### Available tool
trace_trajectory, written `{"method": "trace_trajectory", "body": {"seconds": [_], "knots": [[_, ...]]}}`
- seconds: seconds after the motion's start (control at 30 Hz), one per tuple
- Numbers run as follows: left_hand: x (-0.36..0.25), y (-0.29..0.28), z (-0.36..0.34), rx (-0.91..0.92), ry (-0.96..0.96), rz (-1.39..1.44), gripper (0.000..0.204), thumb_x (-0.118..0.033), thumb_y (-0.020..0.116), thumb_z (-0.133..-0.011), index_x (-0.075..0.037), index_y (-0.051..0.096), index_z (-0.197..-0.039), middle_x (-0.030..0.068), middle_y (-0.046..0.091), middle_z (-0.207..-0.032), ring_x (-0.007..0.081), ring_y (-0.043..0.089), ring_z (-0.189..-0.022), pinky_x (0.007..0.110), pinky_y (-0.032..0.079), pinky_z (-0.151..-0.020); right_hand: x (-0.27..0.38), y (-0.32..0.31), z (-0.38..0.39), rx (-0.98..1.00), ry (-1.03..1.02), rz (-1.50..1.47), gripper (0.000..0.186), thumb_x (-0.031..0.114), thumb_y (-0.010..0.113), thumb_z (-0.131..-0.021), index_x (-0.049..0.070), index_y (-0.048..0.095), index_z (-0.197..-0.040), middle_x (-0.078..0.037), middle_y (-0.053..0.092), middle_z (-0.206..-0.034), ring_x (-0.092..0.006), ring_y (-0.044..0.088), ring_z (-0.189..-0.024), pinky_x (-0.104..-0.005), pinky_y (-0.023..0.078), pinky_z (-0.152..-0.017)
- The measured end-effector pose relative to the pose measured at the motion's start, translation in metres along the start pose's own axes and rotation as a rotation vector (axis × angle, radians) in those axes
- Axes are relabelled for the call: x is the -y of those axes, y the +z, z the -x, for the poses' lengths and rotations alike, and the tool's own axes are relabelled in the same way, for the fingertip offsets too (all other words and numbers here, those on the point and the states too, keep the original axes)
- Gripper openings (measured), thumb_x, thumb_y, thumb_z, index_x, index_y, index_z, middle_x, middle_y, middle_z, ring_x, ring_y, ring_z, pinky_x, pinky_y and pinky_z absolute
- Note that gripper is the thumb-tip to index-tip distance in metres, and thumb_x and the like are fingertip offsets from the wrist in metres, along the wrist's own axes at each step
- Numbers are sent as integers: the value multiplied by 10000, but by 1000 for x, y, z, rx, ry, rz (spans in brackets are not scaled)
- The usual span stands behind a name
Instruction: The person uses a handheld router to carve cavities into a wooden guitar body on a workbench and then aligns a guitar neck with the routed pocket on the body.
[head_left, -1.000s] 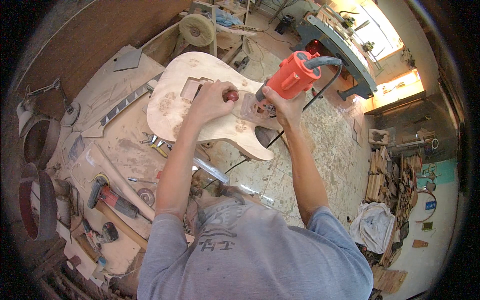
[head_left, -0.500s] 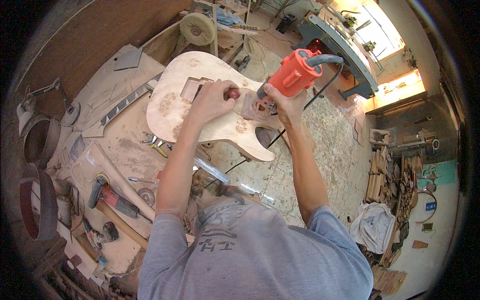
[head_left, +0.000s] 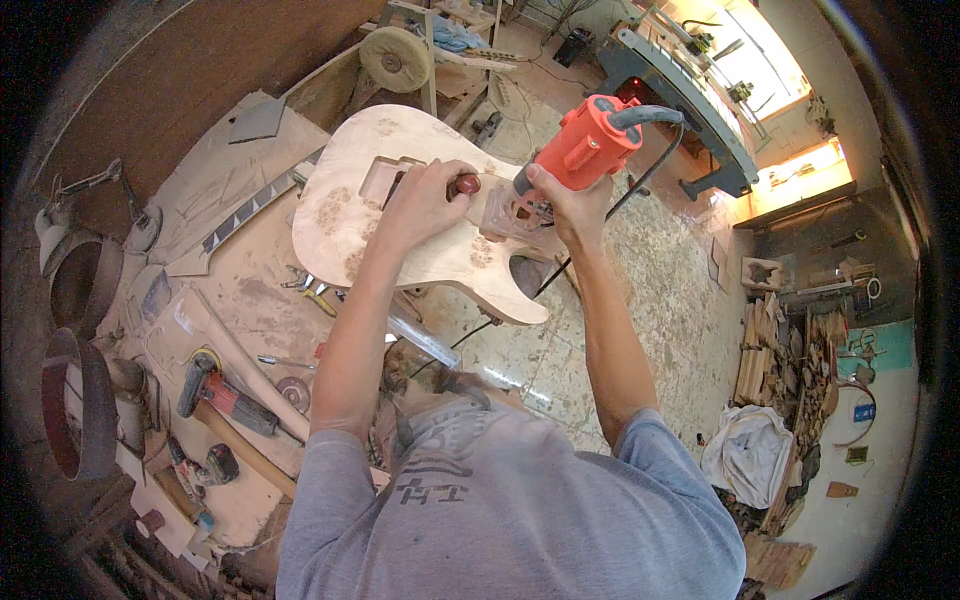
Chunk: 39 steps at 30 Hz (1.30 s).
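A pale wooden guitar body (head_left: 335, 215) with burl patches and a cut cavity lies over the bench. My left hand (head_left: 425, 200) is closed on a round red-brown knob (head_left: 466, 184) beside the cavity. My right hand (head_left: 568, 210) grips a red router (head_left: 585, 140) low on its housing; its transparent base (head_left: 505, 208) sits on the body near the horn cutout. A black hose or cord curves from the router's top. The router's bit cannot be made out.
The cluttered bench (head_left: 215, 280) at left holds an angle sander (head_left: 235, 400), pliers (head_left: 315, 295), a drill (head_left: 200, 470) and sanding belts (head_left: 80, 400). A grey machine table (head_left: 680, 110) stands back right; wood offcuts (head_left: 760, 350) and a white sack (head_left: 748, 455) are at right, beside speckled flooring.
The router and my right hand have shifted very slightly, the router's top moving a little up and left. My left hand stays on the knob.
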<state>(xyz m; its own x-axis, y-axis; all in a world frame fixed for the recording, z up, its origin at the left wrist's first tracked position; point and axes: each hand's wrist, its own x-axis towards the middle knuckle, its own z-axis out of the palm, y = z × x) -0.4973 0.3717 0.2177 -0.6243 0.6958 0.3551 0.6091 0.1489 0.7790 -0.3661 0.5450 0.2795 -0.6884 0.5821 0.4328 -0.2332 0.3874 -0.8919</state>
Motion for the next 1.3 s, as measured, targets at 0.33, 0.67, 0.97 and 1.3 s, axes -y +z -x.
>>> {"method": "trace_trajectory", "body": {"seconds": [0.33,0.67,0.97,1.3], "knots": [[7,4,-1,-23,35,-34,295,-167,685,-898,-63,727,-1171,182,747,-1003,340,736,-885,418,569,-827,-8,-6,-7,49,-13,90,780,146,903,-764,24,527,-1436,-73,696,-1090,-178,703,-966,-321,608,-793],[-4,1,1,-2,1,20,295,-159,670,-897,-53,718,-1168,250,729,-999,428,689,-973,507,520,-905,-9,-5,-7,3,-11,44,545,192,909,-758,27,643,-1204,-59,735,-995,-170,720,-877,-334,597,-784],[1,4,0,-7,-16,14,314,-159,673,-885,-66,721,-1181,251,719,-1034,427,686,-973,490,530,-881,-9,-4,-8,-19,-41,48,435,211,910,-756,22,694,-1084,-63,746,-959,-172,723,-828,-333,588,-763],[-1,0,-1,-24,26,29,307,-157,670,-867,-25,731,-1137,247,737,-1017,414,711,-966,473,548,-870,-2,-3,-5,0,-51,96,391,242,903,-775,23,704,-1031,-51,744,-886,-162,719,-762,-328,583,-711]]}}
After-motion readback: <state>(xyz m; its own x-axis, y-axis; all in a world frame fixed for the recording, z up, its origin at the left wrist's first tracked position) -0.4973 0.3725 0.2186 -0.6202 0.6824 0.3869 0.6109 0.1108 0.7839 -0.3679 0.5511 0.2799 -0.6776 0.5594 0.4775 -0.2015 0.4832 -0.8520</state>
